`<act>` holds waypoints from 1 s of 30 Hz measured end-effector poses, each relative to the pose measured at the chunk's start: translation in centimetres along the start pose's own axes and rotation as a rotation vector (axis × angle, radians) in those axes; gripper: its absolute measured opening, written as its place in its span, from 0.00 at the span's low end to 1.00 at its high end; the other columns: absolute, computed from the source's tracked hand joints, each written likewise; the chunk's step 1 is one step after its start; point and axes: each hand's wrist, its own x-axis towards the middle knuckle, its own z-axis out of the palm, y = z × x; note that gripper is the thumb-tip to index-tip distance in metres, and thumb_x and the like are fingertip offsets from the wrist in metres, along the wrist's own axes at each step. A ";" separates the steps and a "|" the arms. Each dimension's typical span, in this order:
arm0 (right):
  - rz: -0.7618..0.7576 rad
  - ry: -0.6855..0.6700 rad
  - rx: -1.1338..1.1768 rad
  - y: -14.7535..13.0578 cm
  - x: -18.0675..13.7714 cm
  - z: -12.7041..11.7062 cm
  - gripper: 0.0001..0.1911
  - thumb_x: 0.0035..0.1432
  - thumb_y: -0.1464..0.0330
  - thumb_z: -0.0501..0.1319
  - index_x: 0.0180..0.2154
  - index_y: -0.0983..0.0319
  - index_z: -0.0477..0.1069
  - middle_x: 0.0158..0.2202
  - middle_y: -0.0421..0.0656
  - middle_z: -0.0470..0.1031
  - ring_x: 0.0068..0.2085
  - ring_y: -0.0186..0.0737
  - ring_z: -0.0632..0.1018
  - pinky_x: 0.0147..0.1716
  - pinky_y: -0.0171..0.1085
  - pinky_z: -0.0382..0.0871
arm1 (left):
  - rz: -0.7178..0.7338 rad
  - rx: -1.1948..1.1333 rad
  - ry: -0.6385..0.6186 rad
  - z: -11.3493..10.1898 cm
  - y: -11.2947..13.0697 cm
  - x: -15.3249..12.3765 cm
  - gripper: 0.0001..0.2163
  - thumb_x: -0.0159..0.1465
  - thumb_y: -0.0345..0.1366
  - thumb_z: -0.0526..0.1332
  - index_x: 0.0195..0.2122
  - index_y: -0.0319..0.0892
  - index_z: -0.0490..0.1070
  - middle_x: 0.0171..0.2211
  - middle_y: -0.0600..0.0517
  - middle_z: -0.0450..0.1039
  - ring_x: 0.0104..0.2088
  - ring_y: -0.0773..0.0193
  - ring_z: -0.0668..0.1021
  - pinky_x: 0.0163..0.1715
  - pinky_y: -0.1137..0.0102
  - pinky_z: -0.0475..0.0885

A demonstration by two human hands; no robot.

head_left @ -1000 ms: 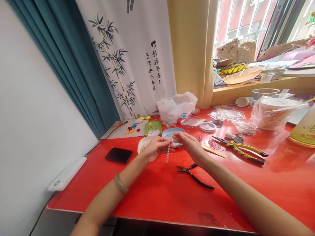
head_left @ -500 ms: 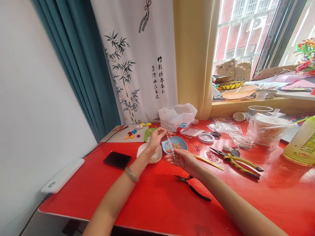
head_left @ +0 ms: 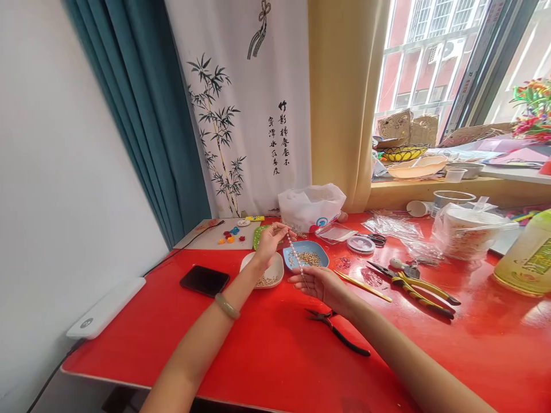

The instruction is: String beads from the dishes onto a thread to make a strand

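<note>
A thin string of pale beads (head_left: 294, 251) slants between my two hands above the dishes. My left hand (head_left: 271, 241), with a bangle on the wrist, pinches its upper end between thumb and fingertips. Lower down, my right hand (head_left: 319, 282) has the string between thumb and fingers, and the tail hangs past them. Behind the string is a blue dish (head_left: 321, 250) with gold beads in it. A white dish (head_left: 278, 268) with small gold beads sits under my left wrist, partly covered. Small black-handled pliers (head_left: 336, 332) lie below my right hand.
A phone (head_left: 205, 280) lies on the left. To the right are yellow tweezers (head_left: 364, 285), large yellow-black pliers (head_left: 415, 289), a round clear case (head_left: 360, 245) and scissors (head_left: 377, 239). A plastic bag (head_left: 310, 207) stands behind; a bottle (head_left: 527, 258) is at far right.
Both hands keep hold of the bead string. The left hand has shifted slightly left and the right hand slightly right and down, so the string slants a little more. The view has moved slightly.
</note>
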 end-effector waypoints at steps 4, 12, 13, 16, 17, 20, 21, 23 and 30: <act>0.001 0.034 0.004 0.0 0.1 0.1 0.07 0.52 0.72 0.54 0.32 0.67 0.69 0.29 0.47 0.77 0.27 0.31 0.76 0.27 0.28 0.68 | -0.013 0.003 0.014 -0.2 0.2 0.0 0.11 0.51 0.41 0.60 0.29 0.39 0.64 0.27 0.51 0.71 0.28 0.66 0.74 0.29 0.72 0.68; -0.007 0.038 -0.040 0.0 0.1 0.1 0.07 0.51 0.72 0.54 0.30 0.67 0.70 0.29 0.48 0.77 0.26 0.30 0.75 0.25 0.27 0.67 | -0.030 0.009 0.029 -0.3 0.2 0.1 0.11 0.50 0.42 0.61 0.29 0.39 0.65 0.27 0.51 0.72 0.27 0.67 0.74 0.29 0.72 0.68; -0.009 0.035 -0.045 0.0 0.1 0.1 0.07 0.51 0.72 0.54 0.29 0.67 0.70 0.29 0.48 0.77 0.26 0.30 0.75 0.25 0.27 0.67 | -0.031 0.007 0.032 -0.2 0.2 0.1 0.11 0.50 0.42 0.61 0.29 0.39 0.65 0.27 0.51 0.72 0.27 0.67 0.74 0.29 0.72 0.68; -0.012 0.023 -0.052 0.1 0.2 0.1 0.06 0.51 0.72 0.55 0.29 0.67 0.69 0.29 0.48 0.76 0.26 0.30 0.75 0.25 0.28 0.67 | -0.034 -0.012 0.033 -0.2 0.1 0.1 0.11 0.50 0.41 0.61 0.29 0.39 0.65 0.28 0.50 0.72 0.28 0.67 0.74 0.29 0.72 0.68; -0.012 0.021 -0.054 0.1 0.1 0.1 0.06 0.50 0.72 0.55 0.29 0.67 0.69 0.29 0.48 0.76 0.25 0.30 0.75 0.25 0.28 0.67 | -0.037 -0.024 0.029 -0.2 0.0 0.1 0.11 0.50 0.41 0.62 0.29 0.39 0.65 0.28 0.51 0.72 0.28 0.67 0.74 0.29 0.72 0.68; -0.015 0.021 -0.053 0.1 0.1 0.2 0.06 0.50 0.72 0.55 0.28 0.67 0.69 0.27 0.47 0.76 0.24 0.29 0.74 0.25 0.27 0.66 | -0.048 -0.062 0.017 -0.2 0.1 0.1 0.11 0.49 0.40 0.62 0.29 0.39 0.65 0.27 0.52 0.71 0.27 0.67 0.74 0.29 0.72 0.68; -0.016 0.021 -0.052 0.1 0.0 0.3 0.06 0.50 0.72 0.55 0.27 0.67 0.69 0.26 0.46 0.75 0.24 0.28 0.74 0.24 0.27 0.66 | -0.052 -0.072 0.016 -0.2 0.1 0.1 0.11 0.49 0.40 0.62 0.29 0.39 0.65 0.26 0.52 0.71 0.27 0.67 0.74 0.29 0.72 0.68; -0.021 0.024 -0.050 0.1 0.0 0.3 0.06 0.49 0.72 0.55 0.27 0.67 0.69 0.24 0.45 0.75 0.22 0.27 0.72 0.22 0.26 0.64 | -0.062 -0.080 0.020 -0.2 0.2 0.1 0.11 0.49 0.40 0.62 0.28 0.39 0.65 0.26 0.52 0.71 0.27 0.68 0.74 0.28 0.72 0.68; -0.098 0.035 -0.063 0.3 0.1 0.4 0.07 0.45 0.70 0.56 0.26 0.67 0.69 0.20 0.40 0.69 0.17 0.25 0.61 0.15 0.27 0.51 | -0.077 -0.112 0.029 -0.1 0.1 0.1 0.10 0.49 0.39 0.63 0.28 0.39 0.65 0.27 0.53 0.70 0.27 0.69 0.73 0.27 0.75 0.67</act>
